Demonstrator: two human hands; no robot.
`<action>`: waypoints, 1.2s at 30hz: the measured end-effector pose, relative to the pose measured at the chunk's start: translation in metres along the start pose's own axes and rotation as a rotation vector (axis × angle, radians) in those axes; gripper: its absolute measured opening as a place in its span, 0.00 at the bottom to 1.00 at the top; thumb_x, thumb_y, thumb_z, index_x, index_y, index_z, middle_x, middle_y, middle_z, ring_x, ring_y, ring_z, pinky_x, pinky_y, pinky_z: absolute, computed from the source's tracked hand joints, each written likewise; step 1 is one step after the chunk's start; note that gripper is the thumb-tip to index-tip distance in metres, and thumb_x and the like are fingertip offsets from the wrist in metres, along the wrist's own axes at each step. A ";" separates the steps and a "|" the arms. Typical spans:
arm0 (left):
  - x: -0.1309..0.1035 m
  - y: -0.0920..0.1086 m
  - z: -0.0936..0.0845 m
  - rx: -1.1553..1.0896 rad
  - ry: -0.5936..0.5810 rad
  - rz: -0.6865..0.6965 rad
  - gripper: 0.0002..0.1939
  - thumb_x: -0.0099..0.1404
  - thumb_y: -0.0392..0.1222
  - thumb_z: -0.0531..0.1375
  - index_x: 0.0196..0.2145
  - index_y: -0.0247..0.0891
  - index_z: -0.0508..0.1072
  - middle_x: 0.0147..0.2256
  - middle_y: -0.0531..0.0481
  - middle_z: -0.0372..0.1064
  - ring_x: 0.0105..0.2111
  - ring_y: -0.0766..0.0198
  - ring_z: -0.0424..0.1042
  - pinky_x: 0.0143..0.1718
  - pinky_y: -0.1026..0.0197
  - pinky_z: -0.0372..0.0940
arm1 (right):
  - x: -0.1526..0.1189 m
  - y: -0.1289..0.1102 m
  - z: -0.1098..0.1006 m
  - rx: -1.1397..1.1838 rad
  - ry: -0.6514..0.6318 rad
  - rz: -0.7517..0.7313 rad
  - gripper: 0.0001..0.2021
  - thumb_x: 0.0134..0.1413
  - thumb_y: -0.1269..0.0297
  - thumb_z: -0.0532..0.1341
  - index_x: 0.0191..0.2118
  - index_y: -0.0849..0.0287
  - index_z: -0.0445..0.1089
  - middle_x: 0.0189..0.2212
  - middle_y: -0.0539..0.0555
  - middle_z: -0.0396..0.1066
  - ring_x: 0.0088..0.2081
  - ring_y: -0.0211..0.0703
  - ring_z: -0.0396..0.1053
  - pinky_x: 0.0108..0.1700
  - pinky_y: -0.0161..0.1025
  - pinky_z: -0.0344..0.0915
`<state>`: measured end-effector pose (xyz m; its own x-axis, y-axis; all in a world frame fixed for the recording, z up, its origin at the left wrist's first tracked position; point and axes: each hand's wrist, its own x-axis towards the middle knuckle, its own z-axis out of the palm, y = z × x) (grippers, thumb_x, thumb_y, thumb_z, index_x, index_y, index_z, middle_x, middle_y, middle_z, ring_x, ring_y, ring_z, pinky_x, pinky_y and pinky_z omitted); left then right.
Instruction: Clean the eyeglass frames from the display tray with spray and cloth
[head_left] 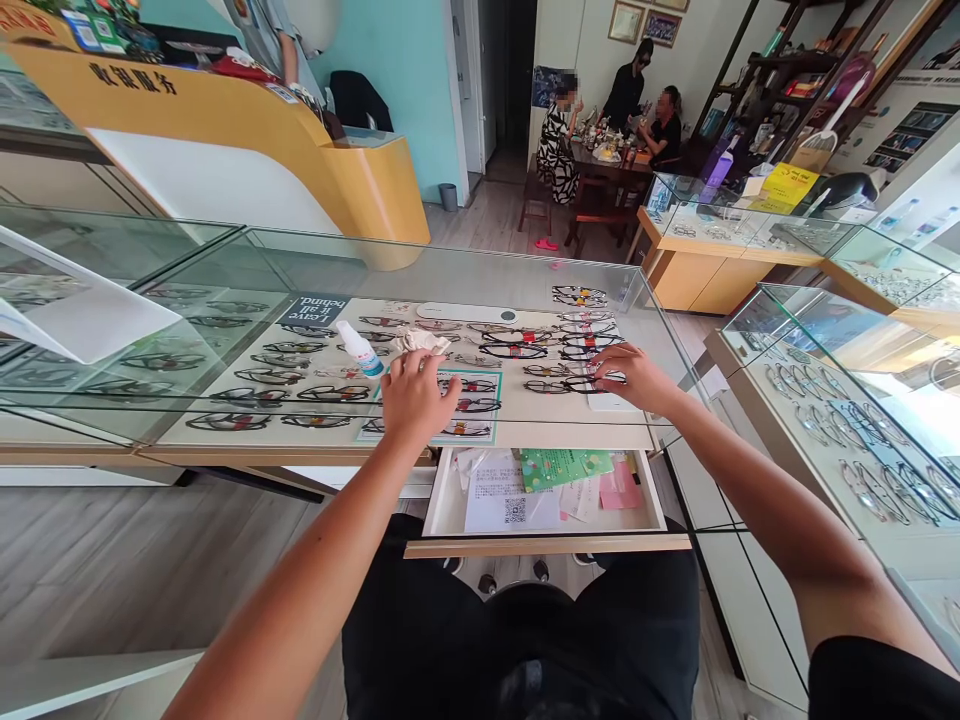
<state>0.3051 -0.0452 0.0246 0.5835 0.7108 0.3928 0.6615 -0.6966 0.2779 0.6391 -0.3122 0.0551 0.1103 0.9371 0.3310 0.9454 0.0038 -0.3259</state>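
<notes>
My left hand (418,395) is palm down over the glass counter, its fingers bent onto a crumpled pale cloth (421,341) and its thumb out to the side. Left of it is a white spray bottle (360,349) with a blue label, tilted. Under and beside this hand, several dark-framed glasses lie on a teal-edged sheet (491,420). My right hand (632,376) has its fingertips closed on a pair of eyeglasses (581,384) at the right end of a row; the fingers partly hide the frame. More glasses (514,351) lie between the hands.
An open drawer (675,541) holding papers and a green leaflet (562,467) juts out above my lap. Glass cases (847,420) of spectacles stand at right. A white panel (82,300) slants at far left. Several people sit or stand around a table (622,170) behind; another stands near the yellow counter (375,190).
</notes>
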 end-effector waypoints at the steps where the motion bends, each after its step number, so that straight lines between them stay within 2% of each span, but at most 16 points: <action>1: 0.000 -0.001 0.001 0.003 0.001 0.003 0.24 0.77 0.52 0.57 0.63 0.41 0.81 0.69 0.36 0.74 0.69 0.31 0.68 0.66 0.31 0.66 | 0.002 0.000 0.000 -0.001 -0.001 0.002 0.06 0.70 0.61 0.69 0.41 0.52 0.85 0.55 0.60 0.87 0.59 0.62 0.81 0.65 0.60 0.73; 8: 0.000 -0.004 0.003 -0.006 0.011 0.005 0.23 0.77 0.51 0.58 0.63 0.43 0.81 0.69 0.38 0.74 0.69 0.32 0.68 0.66 0.33 0.66 | 0.007 -0.005 0.001 -0.012 -0.013 0.026 0.04 0.68 0.61 0.71 0.40 0.51 0.85 0.55 0.59 0.87 0.60 0.62 0.81 0.66 0.60 0.71; 11: -0.001 -0.003 0.003 -0.005 0.016 0.002 0.23 0.77 0.52 0.58 0.63 0.43 0.81 0.69 0.38 0.74 0.69 0.32 0.68 0.66 0.33 0.66 | 0.009 -0.005 -0.006 -0.013 0.012 0.012 0.05 0.68 0.59 0.71 0.44 0.50 0.86 0.58 0.57 0.86 0.61 0.62 0.80 0.67 0.59 0.71; 15: -0.001 -0.002 0.002 -0.004 0.011 0.004 0.24 0.77 0.52 0.58 0.63 0.42 0.81 0.69 0.38 0.74 0.69 0.31 0.68 0.65 0.31 0.66 | 0.032 0.013 -0.022 -0.081 0.117 0.103 0.09 0.72 0.63 0.67 0.45 0.50 0.88 0.55 0.57 0.87 0.57 0.61 0.81 0.65 0.58 0.71; 17: 0.000 -0.002 0.001 -0.003 0.012 0.001 0.24 0.77 0.51 0.58 0.63 0.42 0.81 0.69 0.37 0.74 0.69 0.31 0.68 0.65 0.31 0.67 | 0.050 0.026 -0.026 -0.145 0.112 0.196 0.10 0.71 0.65 0.66 0.45 0.51 0.89 0.55 0.57 0.87 0.57 0.63 0.79 0.63 0.58 0.71; 19: 0.000 -0.002 0.000 -0.005 0.014 -0.003 0.24 0.77 0.51 0.58 0.63 0.42 0.81 0.69 0.38 0.74 0.69 0.31 0.68 0.65 0.31 0.67 | 0.067 0.036 -0.024 -0.195 0.045 0.255 0.10 0.70 0.66 0.67 0.45 0.51 0.89 0.55 0.57 0.87 0.58 0.63 0.77 0.63 0.58 0.70; 22: 0.000 -0.001 -0.001 0.000 0.011 -0.005 0.24 0.76 0.51 0.58 0.63 0.42 0.82 0.69 0.37 0.75 0.68 0.31 0.68 0.65 0.31 0.67 | 0.084 0.044 -0.015 -0.231 -0.019 0.269 0.08 0.68 0.66 0.69 0.43 0.51 0.89 0.55 0.57 0.87 0.60 0.64 0.74 0.63 0.59 0.68; 29: -0.001 0.000 -0.002 0.020 0.013 -0.002 0.23 0.77 0.50 0.58 0.62 0.42 0.81 0.68 0.38 0.75 0.68 0.33 0.69 0.65 0.33 0.67 | 0.096 0.053 -0.003 -0.259 -0.040 0.241 0.08 0.67 0.65 0.70 0.46 0.51 0.90 0.58 0.57 0.86 0.62 0.64 0.71 0.66 0.60 0.64; 36: -0.002 -0.001 -0.002 -0.003 0.000 0.001 0.23 0.77 0.50 0.58 0.63 0.41 0.81 0.69 0.36 0.74 0.69 0.32 0.68 0.67 0.33 0.65 | 0.105 0.063 0.002 -0.282 -0.033 0.269 0.10 0.70 0.64 0.69 0.47 0.50 0.90 0.59 0.58 0.85 0.62 0.65 0.70 0.64 0.60 0.65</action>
<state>0.3022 -0.0459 0.0258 0.5845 0.7099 0.3928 0.6593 -0.6978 0.2800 0.7099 -0.2126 0.0678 0.3606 0.9022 0.2367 0.9316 -0.3359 -0.1391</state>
